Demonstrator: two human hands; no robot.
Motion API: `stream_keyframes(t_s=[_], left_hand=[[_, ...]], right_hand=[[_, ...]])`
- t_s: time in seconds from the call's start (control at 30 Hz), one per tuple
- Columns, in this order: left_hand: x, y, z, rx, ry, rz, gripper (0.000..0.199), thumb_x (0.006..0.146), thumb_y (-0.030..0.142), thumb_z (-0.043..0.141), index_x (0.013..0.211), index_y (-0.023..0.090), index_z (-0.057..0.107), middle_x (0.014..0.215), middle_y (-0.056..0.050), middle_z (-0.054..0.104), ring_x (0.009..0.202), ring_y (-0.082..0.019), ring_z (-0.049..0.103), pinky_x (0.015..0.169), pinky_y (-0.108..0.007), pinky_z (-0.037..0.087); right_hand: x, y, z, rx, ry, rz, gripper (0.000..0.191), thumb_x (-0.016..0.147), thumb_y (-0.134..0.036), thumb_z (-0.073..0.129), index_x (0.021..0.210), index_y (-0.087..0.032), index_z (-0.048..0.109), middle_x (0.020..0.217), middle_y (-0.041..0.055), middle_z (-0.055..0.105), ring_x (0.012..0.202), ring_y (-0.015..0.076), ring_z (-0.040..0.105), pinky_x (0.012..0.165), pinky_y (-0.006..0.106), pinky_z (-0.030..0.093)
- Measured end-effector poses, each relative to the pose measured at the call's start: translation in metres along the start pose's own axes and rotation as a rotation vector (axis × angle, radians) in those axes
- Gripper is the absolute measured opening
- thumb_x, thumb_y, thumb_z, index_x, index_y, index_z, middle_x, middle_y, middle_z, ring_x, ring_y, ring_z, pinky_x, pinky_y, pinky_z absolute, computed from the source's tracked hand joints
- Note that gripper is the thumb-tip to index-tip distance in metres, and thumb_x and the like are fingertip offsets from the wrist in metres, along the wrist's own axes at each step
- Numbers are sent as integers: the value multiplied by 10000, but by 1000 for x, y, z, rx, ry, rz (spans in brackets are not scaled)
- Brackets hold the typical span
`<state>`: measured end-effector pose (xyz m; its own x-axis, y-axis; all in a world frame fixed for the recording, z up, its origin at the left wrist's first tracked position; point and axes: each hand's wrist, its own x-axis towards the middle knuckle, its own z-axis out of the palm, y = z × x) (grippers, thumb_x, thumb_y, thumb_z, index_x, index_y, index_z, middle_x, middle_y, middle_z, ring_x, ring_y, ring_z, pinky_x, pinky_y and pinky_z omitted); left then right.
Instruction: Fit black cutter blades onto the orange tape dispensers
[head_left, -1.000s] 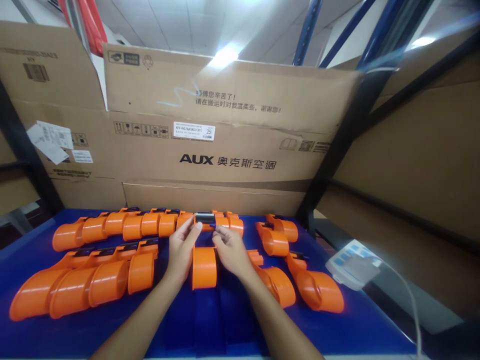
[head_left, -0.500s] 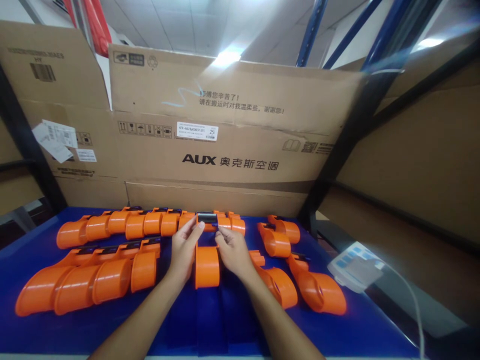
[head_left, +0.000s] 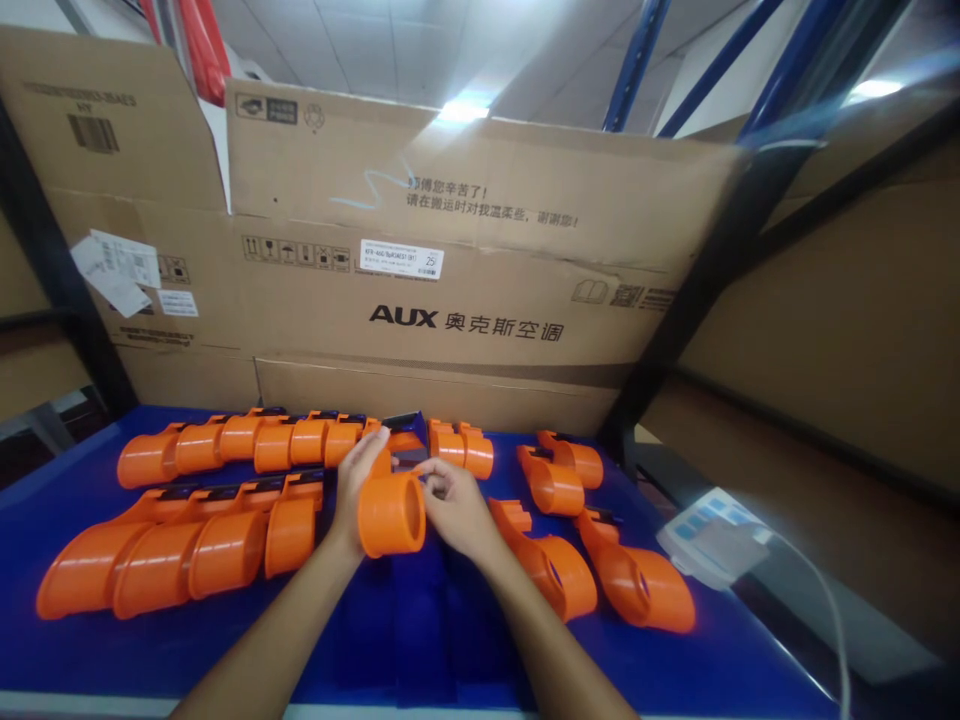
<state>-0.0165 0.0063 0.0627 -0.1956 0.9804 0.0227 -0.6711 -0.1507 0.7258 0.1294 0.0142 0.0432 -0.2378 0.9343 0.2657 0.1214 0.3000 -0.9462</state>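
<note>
An orange tape dispenser (head_left: 390, 515) with a round drum and a dark blade end is held above the blue table, turned so the drum's opening faces right. My left hand (head_left: 358, 480) is closed around its neck from the left. At the dispenser's right side my right hand (head_left: 454, 500) is curled, its index fingertip and thumb at the neck; what exactly lies between them is partly hidden. Just behind the hands stands a row of similar orange dispensers (head_left: 307, 442).
More orange dispensers (head_left: 154, 560) line the left front of the blue table (head_left: 300, 660). Several others (head_left: 649, 590) lie on the right. A white device with a cable (head_left: 712, 540) sits at the right edge. A cardboard sheet (head_left: 465, 350) walls off the back.
The dispenser has been turned and tilted, from drum facing me to its opening facing right, with the blade end swung rightward. My right fingers have moved from the blade end down to the neck.
</note>
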Motion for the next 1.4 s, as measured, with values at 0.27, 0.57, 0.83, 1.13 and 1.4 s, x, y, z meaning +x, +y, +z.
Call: stream_keyframes(t_s=[0.27, 0.57, 0.83, 1.13, 1.4], left_hand=[[8, 19, -3, 52, 52, 96, 455, 687, 526, 879, 840, 198, 602, 627, 51, 594, 496, -108, 543, 532, -241, 457], [0, 24, 4, 39, 7, 125, 442, 688, 499, 885, 927, 186, 686, 653, 59, 602, 523, -95, 561, 541, -222, 460], [-3, 20, 7, 114, 23, 111, 533, 681, 516, 887, 1050, 166, 726, 700, 28, 626, 563, -106, 581, 555, -226, 501], [1, 12, -1, 275, 3, 110, 673, 713, 530, 858, 1242, 146, 700, 729, -25, 679, 599, -114, 587, 563, -211, 452], [-6, -8, 4, 315, -139, 97, 584, 762, 495, 828, 1220, 171, 665, 739, 4, 659, 569, -113, 590, 560, -225, 460]], right_hand=[[-18, -14, 12, -37, -202, 114, 141, 743, -216, 675, 883, -203, 670, 620, -51, 642, 446, 101, 547, 417, 184, 382], [-26, -24, 16, -72, -411, 208, 193, 721, -126, 518, 786, -163, 695, 556, -21, 682, 425, 121, 629, 433, 187, 473], [-23, -19, 7, -160, -400, 172, 238, 697, -117, 515, 786, -156, 732, 547, -25, 666, 445, 132, 624, 436, 202, 480], [-9, -19, -5, -83, 152, -105, 240, 931, -366, 594, 1026, -177, 709, 797, 43, 747, 725, 195, 697, 670, 285, 539], [-6, -26, -21, -264, 240, -246, 485, 897, -357, 677, 1352, -198, 631, 899, 53, 747, 603, 143, 592, 550, 255, 476]])
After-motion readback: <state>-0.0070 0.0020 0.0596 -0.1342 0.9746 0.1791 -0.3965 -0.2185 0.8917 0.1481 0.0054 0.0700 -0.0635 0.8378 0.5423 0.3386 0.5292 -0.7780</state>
